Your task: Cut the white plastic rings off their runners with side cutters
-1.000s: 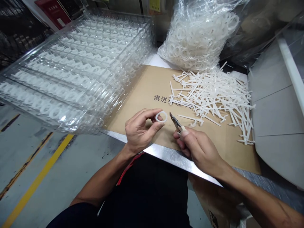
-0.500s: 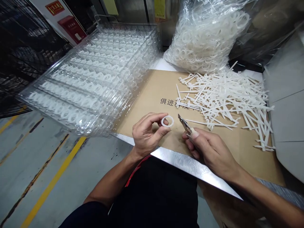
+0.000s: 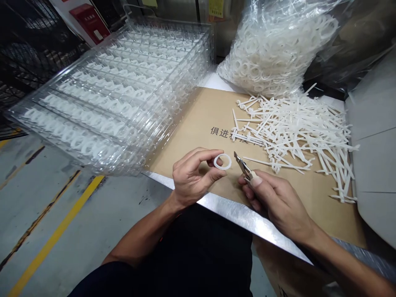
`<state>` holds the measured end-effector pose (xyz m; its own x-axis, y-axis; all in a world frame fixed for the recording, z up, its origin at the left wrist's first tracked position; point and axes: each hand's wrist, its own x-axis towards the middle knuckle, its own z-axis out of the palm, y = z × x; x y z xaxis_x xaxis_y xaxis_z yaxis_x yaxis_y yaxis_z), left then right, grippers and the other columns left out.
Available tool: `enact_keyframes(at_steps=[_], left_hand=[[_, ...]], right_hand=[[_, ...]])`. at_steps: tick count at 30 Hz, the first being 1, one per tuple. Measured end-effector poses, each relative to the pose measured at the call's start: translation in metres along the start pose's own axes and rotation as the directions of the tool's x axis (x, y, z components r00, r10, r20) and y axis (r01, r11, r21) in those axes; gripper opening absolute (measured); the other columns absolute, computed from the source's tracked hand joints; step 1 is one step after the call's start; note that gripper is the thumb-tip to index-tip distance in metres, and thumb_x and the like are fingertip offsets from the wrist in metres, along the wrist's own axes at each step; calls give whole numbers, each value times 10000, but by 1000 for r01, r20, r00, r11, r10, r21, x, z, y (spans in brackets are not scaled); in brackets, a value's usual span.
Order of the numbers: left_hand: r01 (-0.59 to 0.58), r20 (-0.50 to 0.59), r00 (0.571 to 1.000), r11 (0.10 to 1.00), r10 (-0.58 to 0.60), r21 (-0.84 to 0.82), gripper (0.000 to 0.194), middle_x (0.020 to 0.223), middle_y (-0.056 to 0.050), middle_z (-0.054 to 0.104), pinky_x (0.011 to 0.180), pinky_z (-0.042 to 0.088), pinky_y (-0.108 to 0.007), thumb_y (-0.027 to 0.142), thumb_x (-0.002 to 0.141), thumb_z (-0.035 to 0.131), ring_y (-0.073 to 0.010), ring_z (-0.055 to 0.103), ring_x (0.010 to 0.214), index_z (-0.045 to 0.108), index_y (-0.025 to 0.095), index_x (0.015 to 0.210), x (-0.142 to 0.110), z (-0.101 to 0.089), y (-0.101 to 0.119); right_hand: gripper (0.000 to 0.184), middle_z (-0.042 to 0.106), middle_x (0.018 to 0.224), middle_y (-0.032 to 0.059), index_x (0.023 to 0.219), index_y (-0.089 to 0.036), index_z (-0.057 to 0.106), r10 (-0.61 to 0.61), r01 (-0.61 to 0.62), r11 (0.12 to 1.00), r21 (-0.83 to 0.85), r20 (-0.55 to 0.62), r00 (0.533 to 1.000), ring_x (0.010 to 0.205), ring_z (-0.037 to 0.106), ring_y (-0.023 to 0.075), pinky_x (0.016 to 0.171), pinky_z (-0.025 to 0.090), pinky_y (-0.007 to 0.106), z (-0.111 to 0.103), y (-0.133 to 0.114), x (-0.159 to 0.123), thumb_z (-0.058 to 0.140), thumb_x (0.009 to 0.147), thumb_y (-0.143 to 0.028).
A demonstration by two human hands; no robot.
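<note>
A white plastic ring [image 3: 229,164] is pinched between the thumb and fingers of my left hand [image 3: 193,175], above the cardboard near the table's front edge. My right hand [image 3: 274,196] is wrapped around a pair of metal nippers [image 3: 242,164]. Their tip points up and left, a short gap to the right of the ring and not touching it. Beyond the right hand lies a heap of white plastic sprues [image 3: 297,128]. My right palm and fingers hide most of the nippers' handles.
Stacked clear plastic trays [image 3: 102,95] filled with white parts stand at the left. At the back, a clear bag [image 3: 275,53] bulges with white rings. Brown cardboard [image 3: 192,123] covers the table, which has a metal front edge [image 3: 247,218]. A pale panel [image 3: 375,136] borders the right.
The ring has turned slightly and sits a little farther right in the left hand. The view has shifted slightly. Both hands keep their grip.
</note>
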<state>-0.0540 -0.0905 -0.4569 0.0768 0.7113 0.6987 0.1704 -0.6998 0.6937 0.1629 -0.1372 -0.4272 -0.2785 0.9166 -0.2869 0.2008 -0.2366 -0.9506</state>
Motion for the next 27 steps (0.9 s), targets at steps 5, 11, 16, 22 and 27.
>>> enact_keyframes(at_steps=[5, 11, 16, 22, 27], left_hand=[[-20, 7, 1000, 1000, 21, -12, 392, 889, -26, 734, 710, 589, -260, 186, 874, 825, -134, 687, 780, 731, 199, 1255, 0, 1, 0], [-19, 1, 1000, 1000, 19, -18, 436, 916, -27, 736, 724, 604, -265, 131, 850, 833, -139, 703, 801, 729, 202, 1267, -1, 1, 0], [-22, 4, 1000, 1000, 22, -19, 450, 921, -27, 739, 718, 604, -263, 162, 838, 855, -138, 706, 806, 727, 197, 1268, -1, 1, 1], [-17, 0, 1000, 1000, 17, 26, 405, 905, -24, 747, 707, 601, -264, 233, 860, 848, -138, 706, 788, 731, 207, 1246, 0, 1, 2], [-15, 7, 1000, 999, 15, 40, 387, 903, -29, 747, 700, 595, -271, 271, 871, 840, -144, 705, 788, 731, 201, 1236, -1, 0, 2]], right_hand=[[470, 536, 716, -10, 996, -169, 693, 1, -1, 1000, 2, 6, 1000, 604, 472, 129, 528, 395, 267, 0, 0, -2, 484, 1074, -582], [450, 547, 727, -12, 1051, -180, 701, 12, -11, 1000, -8, 10, 1000, 620, 480, 127, 542, 408, 259, -1, 4, -4, 486, 1078, -575], [446, 551, 728, -15, 1073, -188, 704, 19, -18, 1000, -12, 13, 1000, 624, 481, 125, 539, 408, 253, -2, 6, -4, 489, 1075, -579], [436, 552, 731, -15, 1067, -194, 699, 24, -24, 1000, -4, 14, 1000, 632, 488, 128, 538, 412, 252, -3, 7, -6, 492, 1074, -578], [426, 560, 741, -11, 1072, -197, 700, 29, -29, 1000, -3, 7, 1000, 638, 494, 131, 543, 417, 253, -3, 8, -6, 495, 1075, -570]])
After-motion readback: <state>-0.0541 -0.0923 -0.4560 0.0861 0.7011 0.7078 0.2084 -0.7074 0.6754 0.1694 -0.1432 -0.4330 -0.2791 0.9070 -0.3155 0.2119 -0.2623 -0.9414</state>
